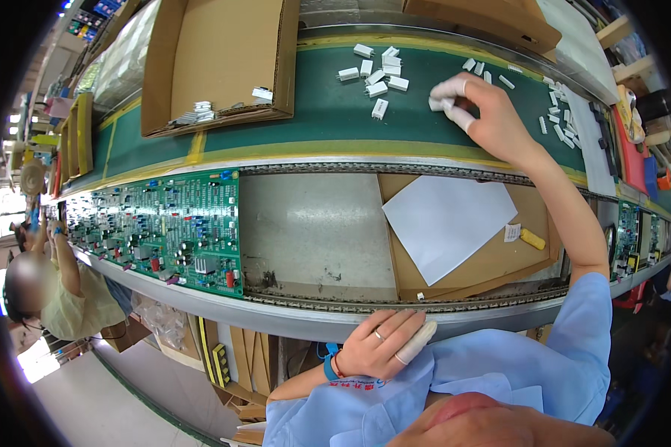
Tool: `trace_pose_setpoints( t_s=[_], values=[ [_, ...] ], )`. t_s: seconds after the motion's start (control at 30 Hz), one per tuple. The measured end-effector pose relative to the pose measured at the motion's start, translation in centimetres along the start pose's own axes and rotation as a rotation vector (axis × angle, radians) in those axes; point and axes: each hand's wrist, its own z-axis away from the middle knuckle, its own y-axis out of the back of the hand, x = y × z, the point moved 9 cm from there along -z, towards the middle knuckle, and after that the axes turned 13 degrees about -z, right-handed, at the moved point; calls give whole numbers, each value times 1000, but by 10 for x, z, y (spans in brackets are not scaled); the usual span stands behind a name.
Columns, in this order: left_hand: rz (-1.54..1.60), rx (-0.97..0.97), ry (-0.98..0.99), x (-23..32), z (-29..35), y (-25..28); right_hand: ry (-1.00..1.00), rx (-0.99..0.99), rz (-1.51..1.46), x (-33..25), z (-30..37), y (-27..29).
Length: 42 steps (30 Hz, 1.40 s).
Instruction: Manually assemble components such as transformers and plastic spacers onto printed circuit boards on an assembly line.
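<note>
My right hand reaches over the green bench mat, with white finger cots on its fingers. Thumb and fingers are pinched around a small white block-shaped component, partly covered by the fingertips. Left of it lies a loose group of similar white components, some with thin leads showing. More white pieces are scattered to the right of the hand. Close to my body, my left hand rests by the near metal rail, fingers stretched out and seemingly holding nothing; one fingertip wears a cot.
Green circuit boards sit on the chain conveyor at left, others at far right. Between them, white paper and a yellow roll lie on cardboard. A carton stands at back left. Another person is at far left.
</note>
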Motion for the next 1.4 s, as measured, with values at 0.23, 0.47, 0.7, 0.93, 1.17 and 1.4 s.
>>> trace_pose_setpoints(
  t_s=[0.23, 0.47, 0.7, 0.93, 1.17, 1.4],
  values=[
    [23, -14, -8, -1, 3, -1, 25, 8, 111, -30, -37, -3],
    [19, 5, 18, -4, 4, -1, -114, 43, 408, 1, -57, -29],
    [28, 7, 31, -7, 7, -1, -421, -302, 464, -2, -52, -20],
    [47, 14, -7, -4, 4, 0, 181, -16, 478, 5, -88, -28],
    [26, 43, 21, -3, 6, 1, -20, 1, 634, 4, -70, -12],
    [50, 26, 1, -5, 6, -1, 289, -91, 355, -35, -51, -62]
  ],
)
